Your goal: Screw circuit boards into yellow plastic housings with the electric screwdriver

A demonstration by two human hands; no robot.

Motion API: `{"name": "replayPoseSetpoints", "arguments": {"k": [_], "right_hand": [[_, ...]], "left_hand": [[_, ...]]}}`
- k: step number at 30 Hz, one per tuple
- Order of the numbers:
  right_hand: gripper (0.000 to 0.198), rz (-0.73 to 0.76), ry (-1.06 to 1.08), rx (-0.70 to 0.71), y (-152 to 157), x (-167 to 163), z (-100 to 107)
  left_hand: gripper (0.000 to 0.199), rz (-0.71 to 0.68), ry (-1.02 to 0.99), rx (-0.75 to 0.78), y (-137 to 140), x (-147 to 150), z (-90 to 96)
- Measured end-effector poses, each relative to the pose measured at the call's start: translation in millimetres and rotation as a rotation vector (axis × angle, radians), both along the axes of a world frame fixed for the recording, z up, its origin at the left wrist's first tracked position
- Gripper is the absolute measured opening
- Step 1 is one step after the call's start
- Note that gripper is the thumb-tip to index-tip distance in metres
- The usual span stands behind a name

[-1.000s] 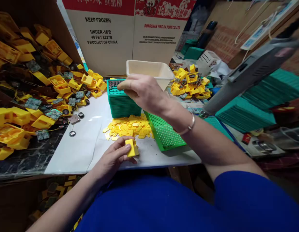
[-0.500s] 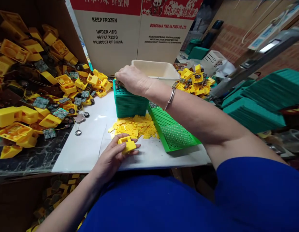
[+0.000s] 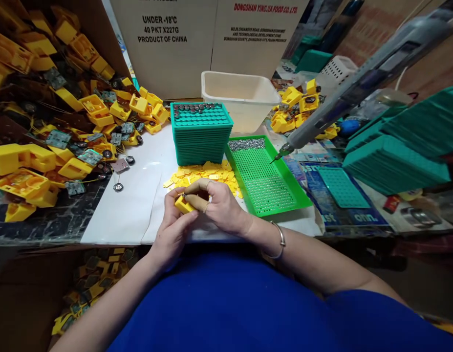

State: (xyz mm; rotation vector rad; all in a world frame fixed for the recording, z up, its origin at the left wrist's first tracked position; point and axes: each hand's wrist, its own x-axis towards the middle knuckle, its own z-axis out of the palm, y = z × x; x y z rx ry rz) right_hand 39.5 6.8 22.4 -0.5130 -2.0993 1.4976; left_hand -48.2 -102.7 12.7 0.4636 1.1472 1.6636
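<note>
Yellow casing [image 3: 183,205] between left hand [image 3: 171,224] and right hand [image 3: 223,209]; worktop edge [image 3: 123,238] near

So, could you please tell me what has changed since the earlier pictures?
The right hand has left the teal tray stack and come back toward the body, its fingertips now at the yellow casing. The electric screwdriver has swung left, over the green tray. The left hand still holds the casing; the tray stack and green tray stay put.

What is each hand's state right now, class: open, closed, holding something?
Left hand: closed, holding the yellow casing.
Right hand: curled at the yellow casing; whether it grips anything cannot be told.
</note>
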Motion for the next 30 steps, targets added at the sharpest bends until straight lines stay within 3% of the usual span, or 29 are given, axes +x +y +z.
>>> {"name": "replayPoseSetpoints", "arguments": {"k": [2,7,9,14,19,27,30], "right_hand": [[0.008,-0.022,0.004,-0.031,3,1,-4],[0.008,0.052,-0.025,-0.293,16,4,4],[0.004,0.104,-0.094,-0.268,20,5,9],[0.004,0.109,-0.188,-0.046,23,5,15],[0.007,0.072,-0.066,-0.161,18,7,11],[0.008,0.043,-0.009,-0.164,12,13,10],[0.003,0.062,-0.091,-0.097,15,11,13]], "left_hand": [[0.052,-0.013,-0.010,-0.011,0,2,0.4],[0.054,-0.023,0.001,-0.019,2,2,0.1],[0.054,-0.044,0.040,-0.022,2,1,-1.9],[0.050,-0.074,0.059,-0.018,3,0,-5.4],[0.053,0.003,-0.007,0.040,6,0,-5.8],[0.051,0.014,-0.001,0.040,5,-1,-7.7],[0.051,-0.014,0.010,0.051,3,-1,-9.5]]}}
